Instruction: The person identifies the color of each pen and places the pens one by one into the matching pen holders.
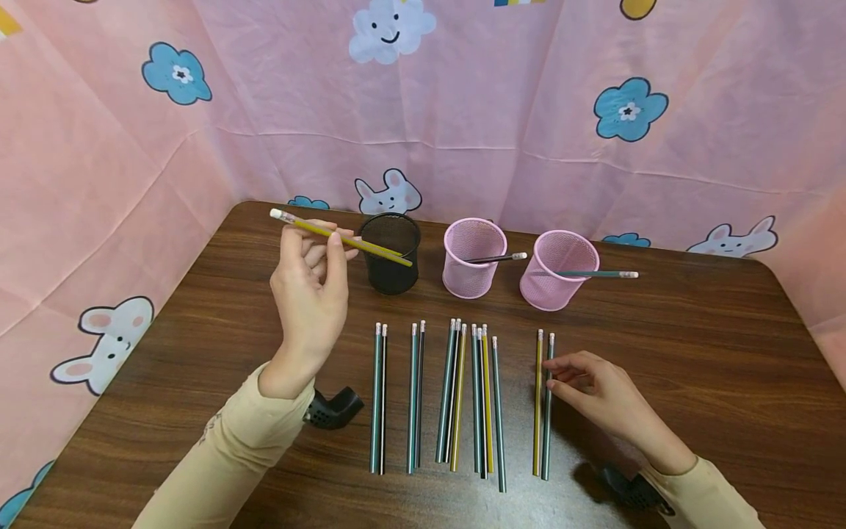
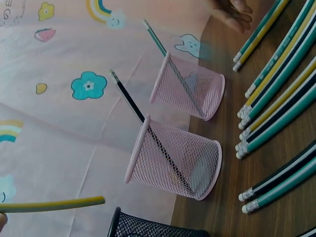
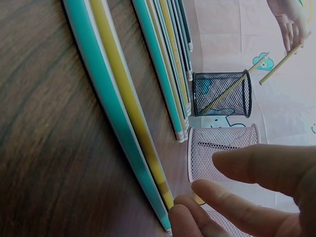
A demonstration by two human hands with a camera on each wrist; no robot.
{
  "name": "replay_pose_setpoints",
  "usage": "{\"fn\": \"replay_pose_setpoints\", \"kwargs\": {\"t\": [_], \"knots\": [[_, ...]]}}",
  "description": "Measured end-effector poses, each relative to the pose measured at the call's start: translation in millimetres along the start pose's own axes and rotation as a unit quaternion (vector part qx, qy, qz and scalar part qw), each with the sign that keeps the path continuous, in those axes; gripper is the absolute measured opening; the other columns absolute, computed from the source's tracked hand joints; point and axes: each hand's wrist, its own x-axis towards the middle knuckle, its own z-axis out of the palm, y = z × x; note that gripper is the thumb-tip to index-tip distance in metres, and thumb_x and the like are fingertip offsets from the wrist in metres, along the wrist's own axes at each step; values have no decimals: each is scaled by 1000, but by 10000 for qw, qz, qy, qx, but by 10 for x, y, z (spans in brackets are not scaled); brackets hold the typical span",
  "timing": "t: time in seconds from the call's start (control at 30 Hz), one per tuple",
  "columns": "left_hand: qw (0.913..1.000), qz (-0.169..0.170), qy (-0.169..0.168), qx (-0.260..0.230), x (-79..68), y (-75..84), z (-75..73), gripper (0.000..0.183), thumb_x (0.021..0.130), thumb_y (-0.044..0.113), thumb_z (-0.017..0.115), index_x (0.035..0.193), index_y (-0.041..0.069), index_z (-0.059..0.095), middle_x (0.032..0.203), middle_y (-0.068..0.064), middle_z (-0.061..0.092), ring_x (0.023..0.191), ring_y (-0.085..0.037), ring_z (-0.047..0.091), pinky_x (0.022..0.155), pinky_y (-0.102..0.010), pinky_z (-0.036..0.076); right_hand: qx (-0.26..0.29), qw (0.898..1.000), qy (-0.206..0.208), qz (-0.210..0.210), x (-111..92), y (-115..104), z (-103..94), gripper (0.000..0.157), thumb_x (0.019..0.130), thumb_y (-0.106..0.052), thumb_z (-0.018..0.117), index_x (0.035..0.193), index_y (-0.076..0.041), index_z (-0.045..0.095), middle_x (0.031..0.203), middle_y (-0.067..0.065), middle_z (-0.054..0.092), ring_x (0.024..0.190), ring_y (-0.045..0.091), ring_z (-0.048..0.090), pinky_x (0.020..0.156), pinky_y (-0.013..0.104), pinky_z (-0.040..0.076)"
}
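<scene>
My left hand pinches a yellow pencil between thumb and fingers, its white eraser end up to the left. The pencil's other end hangs over the black mesh cup. Another yellow pencil leans inside that cup in the right wrist view. Low over the table, my right hand has its thumb and fingers apart beside a teal pencil. Whether a fingertip touches this pencil, I cannot tell. Just left of it lies a yellow pencil.
Two pink mesh cups stand right of the black one: the middle cup holds a black pencil, the right cup a teal pencil. Several teal, black and yellow pencils lie in groups on the brown table. A patterned pink cloth hangs behind.
</scene>
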Motion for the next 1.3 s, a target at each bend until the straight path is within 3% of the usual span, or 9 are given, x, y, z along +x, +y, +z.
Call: {"fn": "replay_pose_setpoints", "kwargs": {"t": [0.27, 0.47, 1.13, 1.3], "knots": [[9995, 148, 262, 36, 16, -47, 14, 20, 94, 4, 55, 105, -13, 52, 98, -20, 67, 83, -3, 67, 78, -22, 55, -24, 10000, -46, 34, 6, 5, -15, 20, 86, -10, 70, 104, -3, 69, 98, 4, 68, 81, 5, 63, 71, 24, 54], [9992, 206, 159, 296, -4, -120, 27, 22, 93, 5, 58, 105, -13, 53, 100, -19, 67, 87, -24, 71, 80, -19, 54, -8, 10000, -56, 49, 9, 10, -18, 19, 86, -10, 70, 104, -3, 69, 97, 4, 68, 81, 5, 63, 71, 24, 54], [9975, -584, -331, 220, -23, -420, 91, 14, 89, 2, 64, 97, -8, 65, 99, -19, 71, 85, -30, 71, 75, -13, 52, 17, 9999, -51, 97, -18, 33, -12, 21, 86, -10, 71, 105, -4, 69, 98, 4, 69, 81, 3, 63, 70, 24, 54], [9950, -859, -352, 373, 5, -498, 92, 13, 87, 4, 67, 96, -6, 69, 96, -17, 72, 80, -23, 71, 71, -12, 52, 32, 9999, -45, 98, -18, 34, -13, 21, 85, -10, 71, 105, -3, 69, 98, 4, 69, 81, 2, 63, 71, 23, 54]]}}
